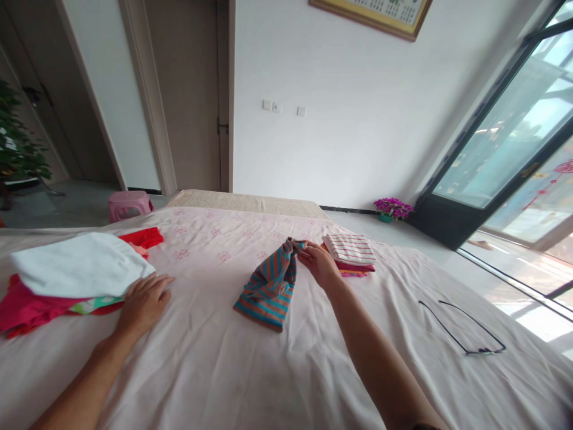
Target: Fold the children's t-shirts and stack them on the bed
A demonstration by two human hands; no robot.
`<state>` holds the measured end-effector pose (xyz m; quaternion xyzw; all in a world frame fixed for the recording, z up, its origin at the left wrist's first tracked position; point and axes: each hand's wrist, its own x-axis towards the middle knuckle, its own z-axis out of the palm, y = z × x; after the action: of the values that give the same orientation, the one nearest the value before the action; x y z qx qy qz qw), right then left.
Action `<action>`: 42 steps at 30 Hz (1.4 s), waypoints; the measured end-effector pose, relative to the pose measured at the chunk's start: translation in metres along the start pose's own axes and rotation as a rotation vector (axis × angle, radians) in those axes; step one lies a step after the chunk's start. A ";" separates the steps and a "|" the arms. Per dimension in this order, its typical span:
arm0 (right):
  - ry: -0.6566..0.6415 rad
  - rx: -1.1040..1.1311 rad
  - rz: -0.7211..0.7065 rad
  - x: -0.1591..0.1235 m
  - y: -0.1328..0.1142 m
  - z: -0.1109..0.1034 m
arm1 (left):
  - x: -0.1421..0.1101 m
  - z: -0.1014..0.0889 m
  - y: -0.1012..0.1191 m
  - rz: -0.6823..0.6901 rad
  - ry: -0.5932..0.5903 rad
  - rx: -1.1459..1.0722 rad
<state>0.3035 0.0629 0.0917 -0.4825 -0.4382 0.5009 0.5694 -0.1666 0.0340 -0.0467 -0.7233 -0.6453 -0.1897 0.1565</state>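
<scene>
My right hand (317,263) pinches the upper edge of a striped garment (271,286), blue-green and brown, lifting that end while the lower part rests on the bed. What kind of garment it is does not show clearly. To the left, my left hand (145,300) lies flat with fingers stretched out, beside a loose heap of clothes. On top of the heap is a white cloth (80,263), with a dark pink one (38,307) and red pieces under it. Just beyond my right hand stands a folded stack topped by a white cloth with red stripes (351,248).
A pale flowered sheet (201,358) covers the bed. Glasses (474,351) lie on it at the right. Past the bed are a pink stool (129,206), a pot of purple flowers (394,208), a leafy plant (20,140) and a glass door (487,149).
</scene>
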 end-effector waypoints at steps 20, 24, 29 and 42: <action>-0.171 -0.961 0.015 0.000 0.044 0.042 | 0.002 -0.002 -0.001 -0.028 -0.002 -0.079; -0.342 -0.331 -0.061 -0.002 0.021 0.062 | 0.002 0.000 -0.003 -0.030 -0.011 -0.063; -0.366 -0.142 0.037 -0.007 0.025 0.065 | 0.002 0.001 -0.004 -0.015 -0.005 -0.068; -0.490 -0.420 0.151 -0.045 0.058 0.104 | 0.004 -0.009 0.002 -0.032 0.033 -0.128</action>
<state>0.1877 0.0314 0.0488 -0.4856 -0.6190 0.5416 0.2962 -0.1649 0.0326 -0.0368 -0.7179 -0.6408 -0.2450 0.1178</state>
